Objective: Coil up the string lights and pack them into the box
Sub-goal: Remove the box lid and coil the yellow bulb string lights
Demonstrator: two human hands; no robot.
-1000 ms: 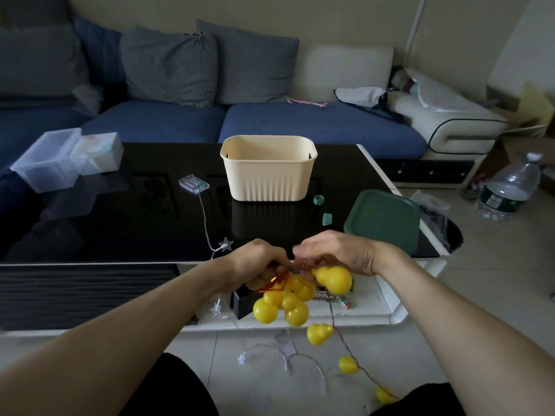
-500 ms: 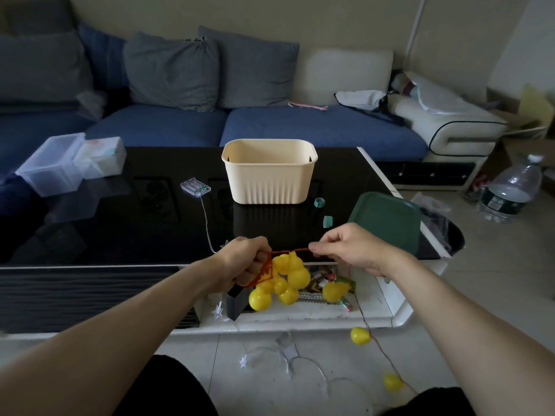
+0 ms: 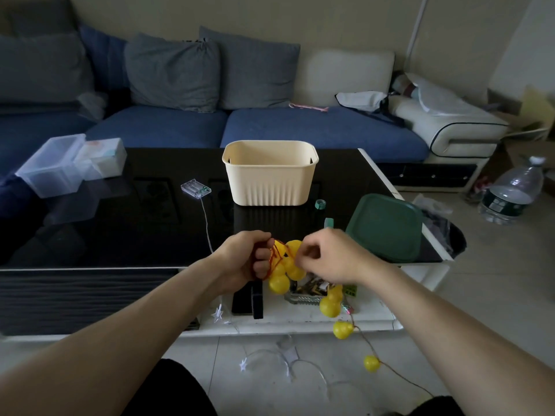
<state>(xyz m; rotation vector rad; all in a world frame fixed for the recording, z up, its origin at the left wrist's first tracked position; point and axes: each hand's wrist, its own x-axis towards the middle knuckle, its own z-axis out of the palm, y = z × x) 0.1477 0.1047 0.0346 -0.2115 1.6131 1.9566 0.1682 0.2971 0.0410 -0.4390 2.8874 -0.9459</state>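
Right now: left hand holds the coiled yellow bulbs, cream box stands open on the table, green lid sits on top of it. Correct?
Not quite. The green lid lies flat on the table, right of the cream box, not on it, per the head view. The left hand does hold the coiled yellow bulbs, and the box is open.

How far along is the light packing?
Partly coiled: the left hand grips a bunch of yellow bulbs on red wire, and the right hand pinches the strand beside it. Several loose bulbs trail to the floor. The cream box looks empty. The star lights are uncoiled.
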